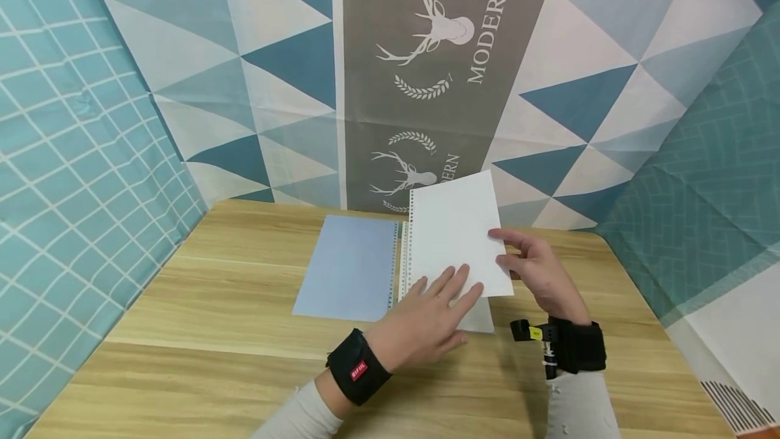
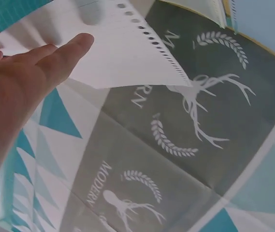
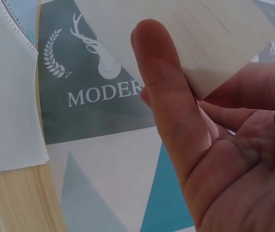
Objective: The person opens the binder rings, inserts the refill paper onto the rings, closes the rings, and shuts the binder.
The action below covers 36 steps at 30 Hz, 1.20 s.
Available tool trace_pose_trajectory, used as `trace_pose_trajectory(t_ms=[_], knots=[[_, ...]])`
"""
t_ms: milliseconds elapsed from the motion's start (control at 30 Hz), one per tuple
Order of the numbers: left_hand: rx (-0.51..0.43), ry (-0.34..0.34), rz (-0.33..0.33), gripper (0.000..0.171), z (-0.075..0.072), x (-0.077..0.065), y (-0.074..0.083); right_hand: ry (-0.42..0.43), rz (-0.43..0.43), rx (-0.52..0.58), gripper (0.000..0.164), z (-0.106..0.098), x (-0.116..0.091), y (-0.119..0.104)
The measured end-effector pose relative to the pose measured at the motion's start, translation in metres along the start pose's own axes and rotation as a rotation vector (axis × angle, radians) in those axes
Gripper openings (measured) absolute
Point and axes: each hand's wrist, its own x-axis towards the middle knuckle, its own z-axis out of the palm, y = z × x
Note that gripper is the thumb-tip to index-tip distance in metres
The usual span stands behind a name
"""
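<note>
A white loose-leaf sheet (image 1: 451, 229), punched with a row of holes down its left edge, is raised and tilted over an open notebook. My right hand (image 1: 539, 273) pinches the sheet at its right edge between thumb and fingers; the right wrist view shows faint lines on the face of the sheet (image 3: 219, 38). My left hand (image 1: 420, 324) lies across the sheet's lower part with its fingers extended. In the left wrist view the punched edge of the sheet (image 2: 113, 63) stands free of the notebook. The notebook's pale blue left side (image 1: 350, 266) lies flat; its right-hand pages (image 1: 478, 318) are mostly hidden.
The notebook lies on a wood-grain table (image 1: 231, 290). Behind it hangs a patterned cloth (image 1: 286, 87) with triangles and deer heads, and a blue checked cloth (image 1: 79, 154) closes off the left side. Each wrist wears a black strap (image 1: 579, 347).
</note>
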Motion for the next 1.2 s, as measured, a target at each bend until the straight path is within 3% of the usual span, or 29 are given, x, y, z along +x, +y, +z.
trace_pose_trajectory(t_ms=[367,667,1200], knots=[[0.026,0.022,0.014,0.079,0.006,-0.001,0.011,-0.044,0.013,0.041,0.049,0.004,0.003,0.003],[-0.001,-0.041,-0.014,0.088,0.004,-0.003,0.019,-0.045,0.034,0.012,0.048,0.012,0.005,0.003],[0.079,-0.038,0.008,0.090,0.008,-0.006,0.031,-0.025,0.067,-0.059,0.048,0.028,0.014,0.008]])
